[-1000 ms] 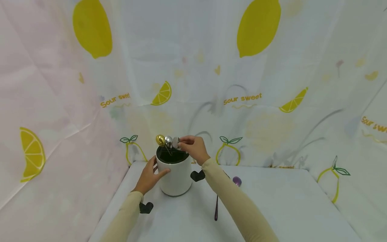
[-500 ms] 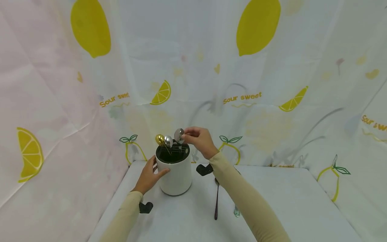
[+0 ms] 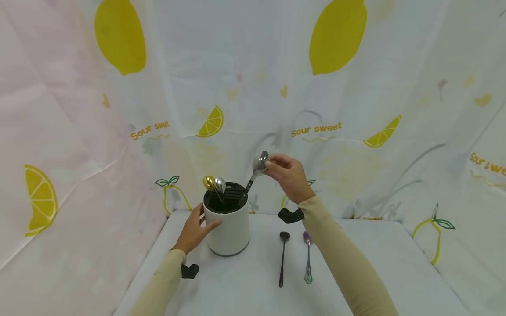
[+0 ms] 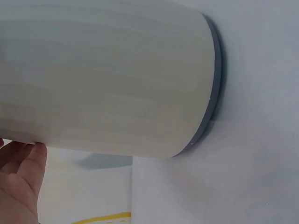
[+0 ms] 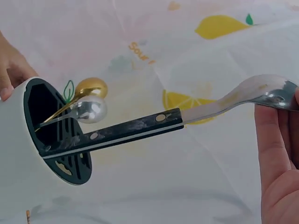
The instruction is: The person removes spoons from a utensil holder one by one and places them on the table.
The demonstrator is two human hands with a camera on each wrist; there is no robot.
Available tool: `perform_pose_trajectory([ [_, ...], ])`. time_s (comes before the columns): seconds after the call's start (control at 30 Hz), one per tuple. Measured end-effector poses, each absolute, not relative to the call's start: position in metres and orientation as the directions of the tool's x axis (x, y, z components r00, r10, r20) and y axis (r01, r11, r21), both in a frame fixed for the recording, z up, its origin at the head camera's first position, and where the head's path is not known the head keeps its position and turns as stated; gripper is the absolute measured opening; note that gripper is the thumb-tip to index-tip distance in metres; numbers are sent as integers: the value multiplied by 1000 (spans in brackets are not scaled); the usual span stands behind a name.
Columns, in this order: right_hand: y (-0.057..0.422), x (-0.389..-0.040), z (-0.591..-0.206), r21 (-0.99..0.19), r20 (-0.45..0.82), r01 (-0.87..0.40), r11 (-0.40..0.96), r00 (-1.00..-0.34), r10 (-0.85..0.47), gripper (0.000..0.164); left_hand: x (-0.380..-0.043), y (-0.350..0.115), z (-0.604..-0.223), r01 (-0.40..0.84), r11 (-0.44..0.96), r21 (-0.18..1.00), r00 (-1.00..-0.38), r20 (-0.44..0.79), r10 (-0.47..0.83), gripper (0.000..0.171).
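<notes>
reading "sour sweet", cloth [image 3: 253, 105] hangs behind; right hand [image 3: 290, 176] pinches spoon [image 5: 161, 121]; wide-spread left hand [image 3: 195, 230] grips holder [image 3: 230, 235], some fingers partly hidden.

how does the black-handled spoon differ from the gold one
The black-handled spoon has a silver bowl and a broad handle; the gold spoon has a gold bowl and a thin handle. The right hand pinches the black-handled spoon by its bowl; no hand touches the gold spoon. Both have their bowls up.

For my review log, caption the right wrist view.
Right hand holds black-handled spoon by its bowl, handle at white utensil holder.
</notes>
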State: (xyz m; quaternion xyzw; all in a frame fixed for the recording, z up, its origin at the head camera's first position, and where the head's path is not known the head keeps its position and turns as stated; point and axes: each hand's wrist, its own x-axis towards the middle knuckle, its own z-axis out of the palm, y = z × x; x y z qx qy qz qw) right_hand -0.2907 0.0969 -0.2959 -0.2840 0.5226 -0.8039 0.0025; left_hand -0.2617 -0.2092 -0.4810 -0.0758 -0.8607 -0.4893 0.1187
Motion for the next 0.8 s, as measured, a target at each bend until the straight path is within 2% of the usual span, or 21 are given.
perform_pose_trajectory([
  [0.17,123,-292,-291,-797,443,-247,-551,-859,-255,15,-263,-210,-483,255,511,821,-958,287,16,103],
  [0.27,140,-293,-291,-793,421,-234,-563,-878,-228,15,-263,-210,-483,257,509,822,-957,290,15,103],
  [0.43,166,-290,-308,-866,330,-205,-456,-920,-212,15,-263,-209,-482,257,514,818,-956,292,12,103],
  [0.67,196,-294,-344,-910,225,-144,-389,-960,-170,34,-262,-207,-482,249,513,821,-958,287,5,103],
  [0.8,210,-298,-359,-926,180,-119,-359,-973,-142,38,-262,-208,-481,240,516,822,-961,278,3,104],
])
